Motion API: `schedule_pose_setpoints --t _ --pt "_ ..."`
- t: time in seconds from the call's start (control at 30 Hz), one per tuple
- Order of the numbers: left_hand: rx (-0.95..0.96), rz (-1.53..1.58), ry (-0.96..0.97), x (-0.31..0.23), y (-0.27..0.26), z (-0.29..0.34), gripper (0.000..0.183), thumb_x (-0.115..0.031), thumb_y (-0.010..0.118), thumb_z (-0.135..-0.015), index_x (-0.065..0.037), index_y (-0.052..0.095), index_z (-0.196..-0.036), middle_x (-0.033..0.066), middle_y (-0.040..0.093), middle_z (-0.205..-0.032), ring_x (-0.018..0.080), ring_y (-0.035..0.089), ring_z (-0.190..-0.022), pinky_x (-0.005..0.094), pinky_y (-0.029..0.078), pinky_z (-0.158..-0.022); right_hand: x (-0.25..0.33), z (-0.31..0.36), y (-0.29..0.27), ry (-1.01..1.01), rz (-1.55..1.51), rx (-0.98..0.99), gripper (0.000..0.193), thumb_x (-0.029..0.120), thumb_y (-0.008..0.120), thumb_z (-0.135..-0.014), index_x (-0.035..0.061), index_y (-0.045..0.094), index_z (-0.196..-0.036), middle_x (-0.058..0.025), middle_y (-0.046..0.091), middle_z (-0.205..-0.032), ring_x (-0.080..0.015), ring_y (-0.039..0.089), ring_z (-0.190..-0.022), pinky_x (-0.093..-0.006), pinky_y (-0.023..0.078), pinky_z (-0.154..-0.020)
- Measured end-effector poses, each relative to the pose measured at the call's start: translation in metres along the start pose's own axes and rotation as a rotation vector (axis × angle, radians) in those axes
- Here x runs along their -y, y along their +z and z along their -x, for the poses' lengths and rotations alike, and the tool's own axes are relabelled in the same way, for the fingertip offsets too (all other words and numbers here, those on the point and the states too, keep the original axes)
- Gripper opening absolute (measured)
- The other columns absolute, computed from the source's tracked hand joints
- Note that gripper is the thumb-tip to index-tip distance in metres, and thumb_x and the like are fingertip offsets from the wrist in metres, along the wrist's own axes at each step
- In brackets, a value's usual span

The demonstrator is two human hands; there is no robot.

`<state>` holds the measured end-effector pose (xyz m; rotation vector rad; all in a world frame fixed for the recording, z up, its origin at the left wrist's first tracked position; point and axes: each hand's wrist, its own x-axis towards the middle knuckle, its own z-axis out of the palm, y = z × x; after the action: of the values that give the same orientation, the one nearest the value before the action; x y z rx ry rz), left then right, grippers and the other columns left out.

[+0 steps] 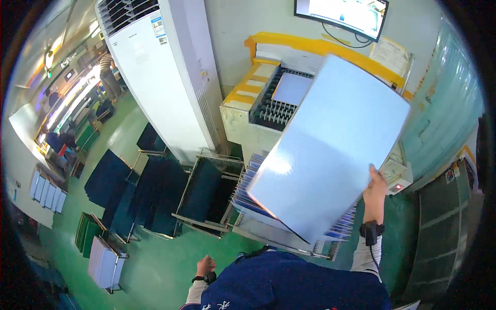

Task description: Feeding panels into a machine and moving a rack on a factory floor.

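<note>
My right hand [375, 185] grips the right edge of a large, glossy pale-blue panel [330, 139], its thumb on the upper face. The panel is raised and tilted, and it covers part of the roller machine [237, 116] and much of the slotted rack [268, 236] beneath it. More thin panels [247, 181] stand on edge in that rack. On the machine's black rollers [274, 111] lies a smaller-looking pale sheet [292, 88], partly hidden. Low beside my body, away from the panel, my left hand [205, 265] is loosely curled with nothing visible in it.
A tall white air conditioner [155, 77] stands left of the machine. Metal racks [204, 191] with dark panels [160, 191] cover the floor to the left. A grey cabinet [439, 232] is at right, below a plastic curtain [439, 119]. A screen [341, 13] hangs above.
</note>
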<state>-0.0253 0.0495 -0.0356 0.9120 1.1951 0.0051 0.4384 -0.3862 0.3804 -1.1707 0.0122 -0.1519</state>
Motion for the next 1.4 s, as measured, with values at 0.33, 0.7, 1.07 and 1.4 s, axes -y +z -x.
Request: schedule_pose_setpoints --t 0.33,0.7,1.07,1.4 --pt "-0.033 0.087 -0.028 -0.015 0.015 0.018 0.033 -0.031 0.055 -0.087 0.0 0.052 -0.1 0.014 0.061 -0.085 0.0249 0.061 -0.061 0.0347 0.048 -0.048 -0.102 -0.023 -0.023 0.396 -0.382 0.008 0.01 0.004 0.061 -0.08 0.006 0.056 -0.088 -0.005 0.06 -0.086 -0.0183 0.057 -0.081 -0.0317 0.049 -0.073" --pt "-0.076 0.071 -0.1 -0.011 0.019 -0.002 0.038 -0.033 0.055 -0.087 0.002 0.05 -0.103 0.0149 0.06 -0.086 0.028 0.062 -0.065 0.0377 0.05 -0.05 -0.168 -0.061 -0.014 0.574 -0.608 -0.065 0.007 0.004 0.059 -0.082 0.0055 0.056 -0.089 -0.0066 0.06 -0.087 -0.0189 0.054 -0.082 -0.0341 0.048 -0.079" --pt "-0.027 0.186 -0.1 -0.007 0.021 -0.012 0.035 -0.035 0.057 -0.086 -0.002 0.05 -0.098 0.0147 0.059 -0.085 0.0308 0.062 -0.068 0.0406 0.051 -0.052 -0.182 -0.08 -0.004 0.659 -0.602 0.042 0.008 0.01 0.058 -0.085 0.0043 0.055 -0.088 -0.0063 0.061 -0.086 -0.0214 0.055 -0.085 -0.0359 0.048 -0.083" --pt "-0.108 0.082 -0.104 -0.008 0.031 0.001 0.036 -0.034 0.054 -0.087 -0.001 0.049 -0.098 0.0181 0.061 -0.091 0.0319 0.063 -0.071 0.0406 0.052 -0.054 -0.169 -0.097 0.009 0.628 -0.543 0.031 0.009 0.011 0.057 -0.085 0.0034 0.055 -0.089 -0.0075 0.061 -0.086 -0.0211 0.057 -0.083 -0.0354 0.05 -0.082"
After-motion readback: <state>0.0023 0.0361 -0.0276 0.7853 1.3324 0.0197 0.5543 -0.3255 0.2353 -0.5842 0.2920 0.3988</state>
